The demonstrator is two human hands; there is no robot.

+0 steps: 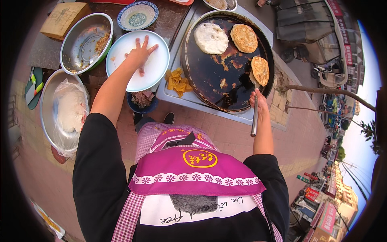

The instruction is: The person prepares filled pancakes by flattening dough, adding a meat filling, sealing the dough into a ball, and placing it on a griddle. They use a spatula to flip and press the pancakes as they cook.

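Observation:
My left hand [139, 57] is over a white plate with a pale blue rim [154, 75], fingers spread wide, and seems to press down on its surface. Nothing is held in it. My right hand [260, 101] grips the metal handle [254, 121] of a spatula at the near right of a round black griddle [208, 81]. On the spatula's blade, mostly hidden, sits a browned flatbread [260, 71] close to the griddle's rim. Farther back on the griddle lie a pale, uncooked-looking flatbread [210, 38] and another browned flatbread [244, 38].
Left of the plate stand a metal bowl with filling remains [86, 45] and a basin of plastic-covered dough [71, 112]. A patterned bowl [137, 16] is behind. A crumpled yellow cloth [178, 82] lies against the griddle. Beneath is a blue container [142, 99]. A thin tree trunk [326, 89] stands right.

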